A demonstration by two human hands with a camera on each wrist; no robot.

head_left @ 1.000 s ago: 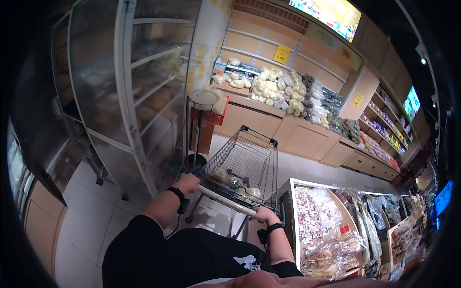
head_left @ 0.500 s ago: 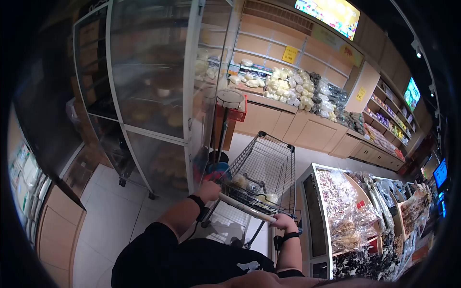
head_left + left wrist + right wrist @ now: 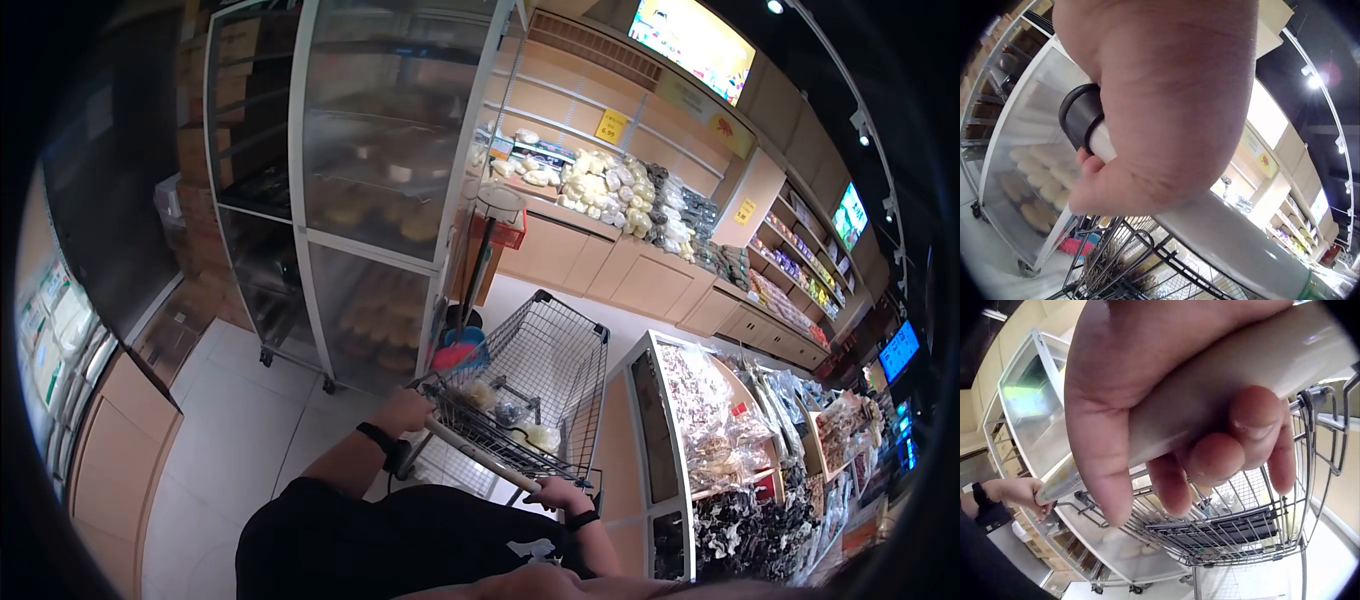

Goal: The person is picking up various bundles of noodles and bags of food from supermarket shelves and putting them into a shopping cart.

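Note:
A wire shopping cart stands in front of the person. The left hand grips the left end of its pale handle bar, beside a black end cap in the left wrist view. Near the bar's other end, the right hand wraps round it; its thumb and curled fingers show in the right wrist view on the handle bar. At the near end of the cart lie a pale bagged item and a brownish bundle, which shows bristly stems in the left wrist view.
Left of the cart stands a wheeled, clear-sided rack with bread-like items. A pole stand and blue and pink things sit beside it. Dried-goods bins flank the right. Ahead runs a counter piled with bagged produce.
The head view has swung left, so the clear-sided rack sits nearer the middle and more floor shows at left. Dark dried goods have come into view at right. Both hands keep hold of the handle.

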